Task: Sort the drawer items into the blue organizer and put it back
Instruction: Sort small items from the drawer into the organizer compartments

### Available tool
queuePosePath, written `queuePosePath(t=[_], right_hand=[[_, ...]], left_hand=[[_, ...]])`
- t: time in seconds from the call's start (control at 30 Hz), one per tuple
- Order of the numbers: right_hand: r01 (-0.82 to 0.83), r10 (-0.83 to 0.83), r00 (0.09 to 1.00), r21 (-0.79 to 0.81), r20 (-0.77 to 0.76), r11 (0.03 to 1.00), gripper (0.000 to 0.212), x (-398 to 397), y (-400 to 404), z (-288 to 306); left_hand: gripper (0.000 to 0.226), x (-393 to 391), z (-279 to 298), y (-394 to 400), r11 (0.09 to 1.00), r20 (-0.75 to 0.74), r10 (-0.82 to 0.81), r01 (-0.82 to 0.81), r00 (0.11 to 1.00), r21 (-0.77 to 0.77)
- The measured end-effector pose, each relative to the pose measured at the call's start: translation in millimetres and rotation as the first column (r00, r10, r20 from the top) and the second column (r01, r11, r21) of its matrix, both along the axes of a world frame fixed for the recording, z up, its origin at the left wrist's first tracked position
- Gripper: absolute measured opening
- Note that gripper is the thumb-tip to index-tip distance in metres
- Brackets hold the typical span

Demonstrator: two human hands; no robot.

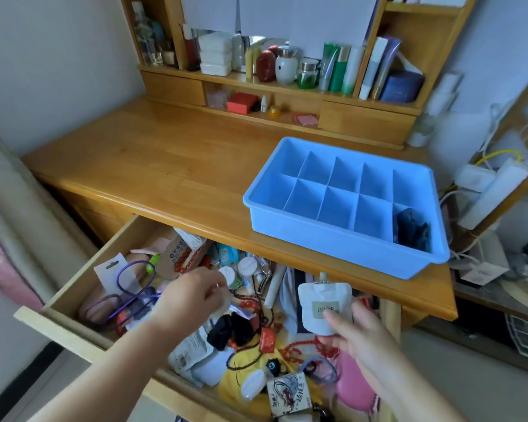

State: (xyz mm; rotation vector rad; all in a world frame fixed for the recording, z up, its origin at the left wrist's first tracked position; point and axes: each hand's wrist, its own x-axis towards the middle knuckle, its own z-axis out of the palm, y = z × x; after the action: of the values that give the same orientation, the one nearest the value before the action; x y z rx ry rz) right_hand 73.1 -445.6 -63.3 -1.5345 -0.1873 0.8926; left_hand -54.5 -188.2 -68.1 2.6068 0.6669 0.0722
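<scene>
We've got the blue organizer (342,205) up on the desk (165,166), right above the open drawer (83,284), so it's a short reach. One dark item sits in its near right cell. Our right hand (357,330) pinches a white pouch (323,306) clear of the clutter; our left hand (192,293) curls around something small, hard to identify.

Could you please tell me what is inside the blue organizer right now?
One dark item sits in the near right compartment of the blue organizer. The other compartments look empty, though their walls hide some floors.
</scene>
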Motion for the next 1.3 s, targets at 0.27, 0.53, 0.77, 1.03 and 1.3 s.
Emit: queuePosePath(t=[0.27,0.53,0.77,1.03,1.3], right_hand=[[0.105,-0.11,0.903,0.035,0.416,0.994,0.015,47,-29,85],[0.338,0.124,0.647,-0.428,0.753,0.838,0.073,135,6,130],[0.362,0.673,0.474,-0.822,0.568,0.439,0.018,143,37,112],[0.222,0.654,0.502,-0.815,0.567,0.536,0.032,144,33,122],[-0.221,0.36,0.712,-0.295,0.603,0.93,0.014,119,34,140]], left_hand=[[0.02,64,92,-34,0.891,0.491,0.077,0.161,0.868,-0.424],[0.018,122,76,-51,0.89,0.356,0.068,0.104,0.932,-0.444],[0.016,120,79,-43,0.861,0.312,0.086,0.087,0.946,-0.501],[0.013,119,92,-45,0.77,0.341,0.218,0.054,0.915,-0.636],[0.014,158,137,-72,0.782,0.477,0.114,0.218,0.871,-0.584]])
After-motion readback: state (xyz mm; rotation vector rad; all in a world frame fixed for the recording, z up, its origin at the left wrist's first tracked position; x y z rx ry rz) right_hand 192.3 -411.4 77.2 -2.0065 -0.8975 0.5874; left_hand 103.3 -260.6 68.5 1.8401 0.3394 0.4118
